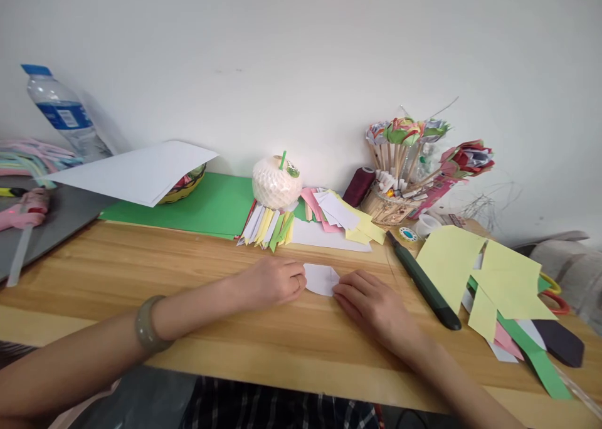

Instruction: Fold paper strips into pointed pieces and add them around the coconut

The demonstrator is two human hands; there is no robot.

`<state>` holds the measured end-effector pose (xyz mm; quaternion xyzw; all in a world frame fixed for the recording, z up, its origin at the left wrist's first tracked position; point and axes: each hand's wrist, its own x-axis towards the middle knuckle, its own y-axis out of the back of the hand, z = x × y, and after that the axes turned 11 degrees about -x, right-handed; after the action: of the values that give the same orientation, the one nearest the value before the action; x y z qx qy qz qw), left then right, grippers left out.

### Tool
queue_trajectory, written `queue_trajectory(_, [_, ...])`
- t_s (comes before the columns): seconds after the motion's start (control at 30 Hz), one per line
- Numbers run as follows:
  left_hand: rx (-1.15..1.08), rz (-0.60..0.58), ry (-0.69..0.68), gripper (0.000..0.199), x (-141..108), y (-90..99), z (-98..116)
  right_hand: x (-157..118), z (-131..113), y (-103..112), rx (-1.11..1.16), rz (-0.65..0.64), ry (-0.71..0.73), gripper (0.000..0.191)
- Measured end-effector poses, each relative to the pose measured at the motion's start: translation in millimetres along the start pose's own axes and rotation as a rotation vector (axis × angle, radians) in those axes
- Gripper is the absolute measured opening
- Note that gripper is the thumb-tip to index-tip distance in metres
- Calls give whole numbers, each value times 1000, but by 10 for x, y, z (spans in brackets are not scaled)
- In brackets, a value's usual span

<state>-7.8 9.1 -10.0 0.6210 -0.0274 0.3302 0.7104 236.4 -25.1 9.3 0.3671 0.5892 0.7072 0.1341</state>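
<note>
A small piece of white paper (320, 280) with a curved lower edge lies between my hands at the front of the wooden table. My left hand (275, 283) has its fingers pressed together on the paper's left end; a ring and a bangle show on that arm. At the right end, my right hand (369, 300) pinches the paper, its fingers curled and the thumb mostly hidden. Behind the paper sits a bundle of folded paper strips (266, 227) in white, yellow and green.
A green utility knife (423, 281) lies right of my right hand, beside yellow paper scraps (510, 275). Paper flowers (404, 131) on sticks stand in a wooden holder (388, 209). At left are a pink glue gun (28, 212), a water bottle (66, 112) and green paper sheets (221, 203).
</note>
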Motion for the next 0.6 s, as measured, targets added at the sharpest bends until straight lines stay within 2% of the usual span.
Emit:
queue_trajectory(0.1, [-76,27,85,20,7,-16,29,27,23,-31,25,-3,-1,21])
queue_trajectory(0.27, [-212,70,243,12,33,-8,87,48,32,-70,89,9,-87,20])
queue_trajectory(0.33, [-260,80,284,11,40,-4,91,43,28,-64,115,1,-97,16])
queue_trajectory(0.43, [-316,84,318,11,46,-2,79,22,21,-48,137,-10,-111,9])
queue_trajectory(0.6, [-355,58,320,10,24,5,68,-11,20,-54,129,5,-109,18])
